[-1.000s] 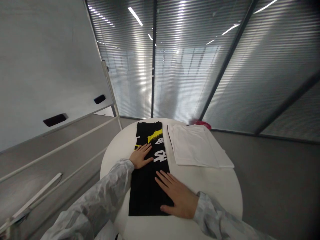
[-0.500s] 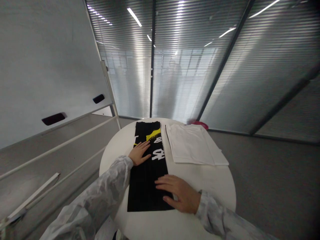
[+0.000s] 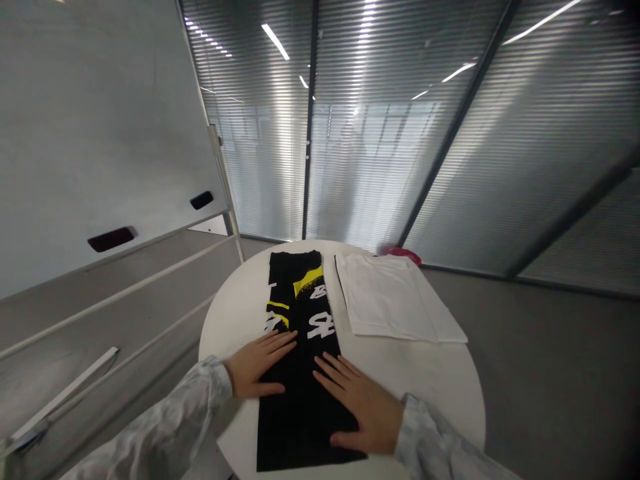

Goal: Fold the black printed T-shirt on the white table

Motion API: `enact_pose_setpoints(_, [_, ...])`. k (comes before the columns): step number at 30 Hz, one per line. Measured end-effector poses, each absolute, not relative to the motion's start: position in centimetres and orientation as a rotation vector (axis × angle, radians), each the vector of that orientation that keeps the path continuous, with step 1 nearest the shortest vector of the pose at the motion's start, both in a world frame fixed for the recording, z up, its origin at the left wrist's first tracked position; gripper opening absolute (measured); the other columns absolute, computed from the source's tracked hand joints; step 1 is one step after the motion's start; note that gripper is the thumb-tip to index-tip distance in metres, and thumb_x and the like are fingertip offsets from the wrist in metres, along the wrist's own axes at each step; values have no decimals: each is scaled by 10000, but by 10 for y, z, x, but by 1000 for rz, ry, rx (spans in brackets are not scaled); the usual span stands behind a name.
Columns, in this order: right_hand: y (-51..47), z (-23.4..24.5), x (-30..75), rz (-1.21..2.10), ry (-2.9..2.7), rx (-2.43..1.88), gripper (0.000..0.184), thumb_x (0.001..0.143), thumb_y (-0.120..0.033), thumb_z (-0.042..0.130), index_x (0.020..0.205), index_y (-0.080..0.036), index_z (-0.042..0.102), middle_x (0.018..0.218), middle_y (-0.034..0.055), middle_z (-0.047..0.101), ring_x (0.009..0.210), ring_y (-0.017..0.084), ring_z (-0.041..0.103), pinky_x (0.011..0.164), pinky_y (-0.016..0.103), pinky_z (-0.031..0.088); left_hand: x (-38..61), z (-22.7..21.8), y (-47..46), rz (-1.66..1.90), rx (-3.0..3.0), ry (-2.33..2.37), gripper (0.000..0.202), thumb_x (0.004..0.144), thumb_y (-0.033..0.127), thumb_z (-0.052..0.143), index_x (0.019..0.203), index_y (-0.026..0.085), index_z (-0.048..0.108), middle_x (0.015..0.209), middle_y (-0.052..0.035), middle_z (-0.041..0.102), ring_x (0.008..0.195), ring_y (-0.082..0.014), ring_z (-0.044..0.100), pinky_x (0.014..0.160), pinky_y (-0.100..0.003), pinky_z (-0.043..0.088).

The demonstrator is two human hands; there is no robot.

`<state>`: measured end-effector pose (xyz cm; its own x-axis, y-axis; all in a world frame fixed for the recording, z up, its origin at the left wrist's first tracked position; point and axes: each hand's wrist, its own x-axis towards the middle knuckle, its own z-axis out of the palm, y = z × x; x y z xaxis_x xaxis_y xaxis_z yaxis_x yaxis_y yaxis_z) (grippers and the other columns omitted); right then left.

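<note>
A black garment (image 3: pixel 305 413) with white lettering and yellow patches lies flattened in a long, narrow folded strip on the white round table (image 3: pixel 230 300). On its left edge, about midway along, rests my left hand (image 3: pixel 257 365), palm down with the fingers stretched out. My right hand (image 3: pixel 363 407) lies flat on the right edge, nearer to me, with its fingers spread. Neither hand grips the cloth. Right of the strip, apart from it, is a folded white garment (image 3: pixel 390 300).
A whiteboard (image 3: pixel 100 133) on a pale metal frame (image 3: pixel 150 290) stands close on the left. Behind the table runs a glass partition with blinds (image 3: pixel 380 147). A red object (image 3: pixel 404 255) shows past the far edge of the table.
My left hand has slid toward me along the black garment, uncovering more of its yellow and white print. The right hand's fingers have spread. The view has shifted slightly.
</note>
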<state>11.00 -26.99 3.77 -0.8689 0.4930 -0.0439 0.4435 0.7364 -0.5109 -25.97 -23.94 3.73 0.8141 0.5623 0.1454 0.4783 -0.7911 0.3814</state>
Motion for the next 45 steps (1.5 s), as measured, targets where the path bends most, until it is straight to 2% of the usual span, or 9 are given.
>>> enact_pose_setpoints(3, [-270,36,123,837,-2825,-697,1084,893,-647,811,1765,-273,287,1820,154,205,1676,408,197,1350,652,178,-261,47,-270,394,2609,739,984,849,664,802,1675,280,430,1715,-153,472,1488,-389,565,1280,-581,426])
enact_pose_setpoints(6, [-270,33,129,833,-2819,-637,1055,871,-617,828,1744,-273,347,1800,160,275,1660,417,251,1340,669,200,-257,46,-293,375,2598,670,900,752,666,851,1525,289,587,1610,-137,597,1419,-401,618,1232,-581,487])
enact_pose_setpoints(11, [-269,36,121,687,-2781,-661,872,859,-486,825,1638,-242,519,1725,158,441,1597,396,398,1312,626,326,-251,31,-299,387,2671,696,570,853,415,760,1396,294,639,1577,-93,636,1441,-361,616,1237,-553,493])
enact_pose_setpoints(16, [-260,31,108,513,-2669,-680,532,894,-225,682,1426,-212,674,1497,142,676,1390,318,626,1190,515,517,-249,27,-281,489,2705,793,305,953,187,602,1249,253,626,1344,-82,762,1166,-252,767,963,-352,633])
enact_pose_setpoints(23, [-243,25,97,382,-2588,-785,627,869,-134,596,1493,-198,602,1405,142,717,1276,293,688,1135,466,566,-247,32,-253,609,2524,1227,412,860,97,576,1239,258,596,1178,-70,756,1045,-252,749,934,-369,593])
enact_pose_setpoints(29, [-232,31,98,375,-2649,-792,599,878,-328,752,1444,-166,637,1553,182,625,1459,376,563,1244,567,459,-252,32,-243,634,2522,1091,332,874,135,589,1186,246,613,1295,-97,732,1199,-269,711,1071,-401,548])
enact_pose_setpoints(34, [-235,28,108,365,-2652,-919,483,857,-184,649,1339,-163,673,1349,173,743,1240,316,705,1109,475,553,-249,35,-249,540,2472,1113,389,945,188,568,1329,250,579,1262,-100,763,1136,-275,754,996,-386,569])
enact_pose_setpoints(42, [-289,56,141,373,-2768,-1136,282,864,-310,676,1128,-213,694,922,97,763,865,276,716,826,353,515,-226,52,-284,417,2263,1003,236,957,239,592,1193,259,589,847,-7,750,734,-209,732,705,-283,514])
enact_pose_setpoints(45, [-306,66,146,467,-2790,-1178,268,906,-359,678,1134,-223,709,891,89,759,848,272,720,798,342,485,-227,55,-302,374,2216,1009,224,936,250,619,1154,273,578,837,12,742,728,-195,720,687,-270,502])
